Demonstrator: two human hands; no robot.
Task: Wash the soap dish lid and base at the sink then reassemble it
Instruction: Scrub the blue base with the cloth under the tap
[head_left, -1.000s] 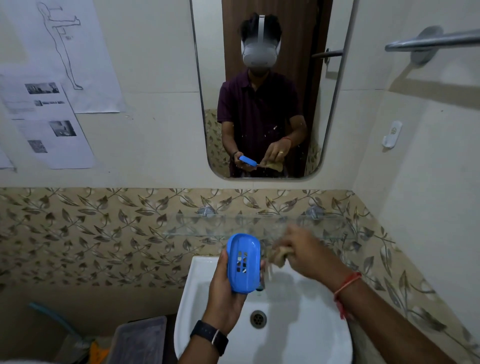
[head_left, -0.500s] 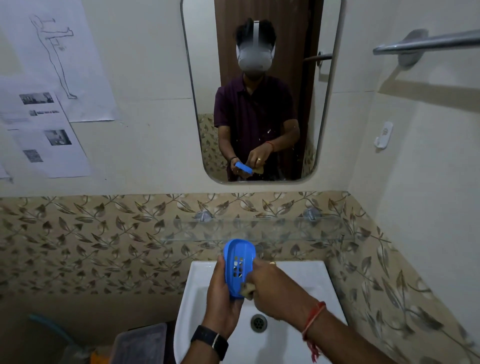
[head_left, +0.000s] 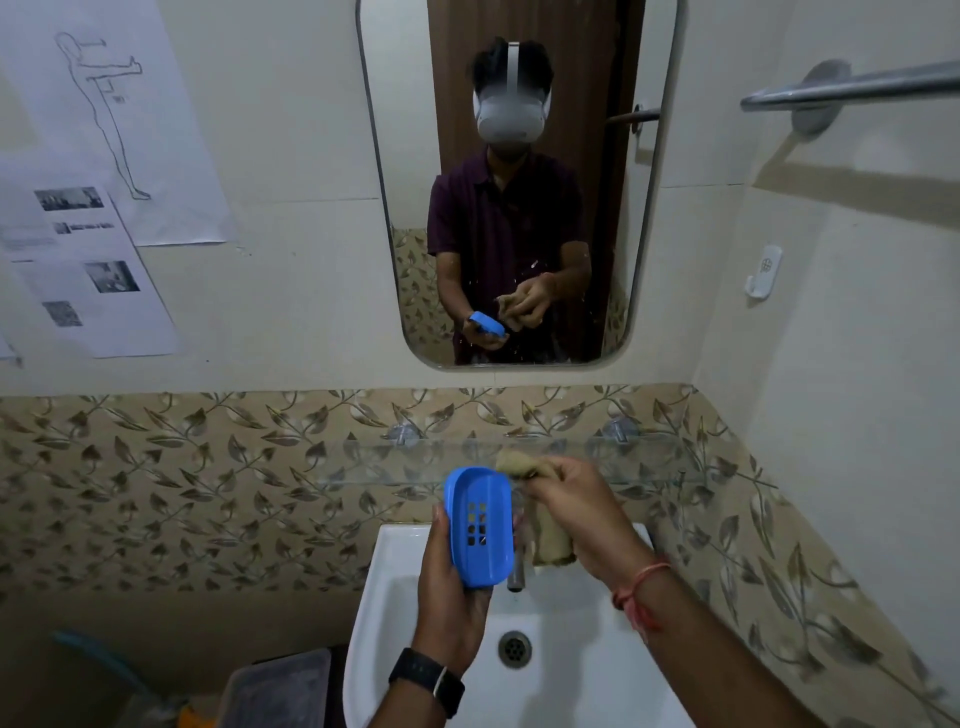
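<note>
Small bathroom corner, dim even light. Upper walls are cream tile (head_left: 291, 312); below it a band of beige leaf-pattern tile (head_left: 182, 467) runs across the back and right walls. Tall rounded mirror (head_left: 400, 130) on the back wall, with a brown wooden door (head_left: 571, 78) reflected in it. Left of the mirror are two printed sheets: a line-drawn figure sheet (head_left: 156, 130) above a sheet with small photos (head_left: 88, 270). Right wall: chrome towel bar (head_left: 857, 85) casting a soft shadow, white plastic hook (head_left: 763, 270) lower down. Glass shelf (head_left: 415, 462) on chrome brackets (head_left: 402, 432) crosses the leaf band, above the white ceramic sink (head_left: 384, 597) with its round drain (head_left: 514, 648). Grey plastic bin (head_left: 280, 691) just beside the sink at lower left; the area around it is dark and blurred.
</note>
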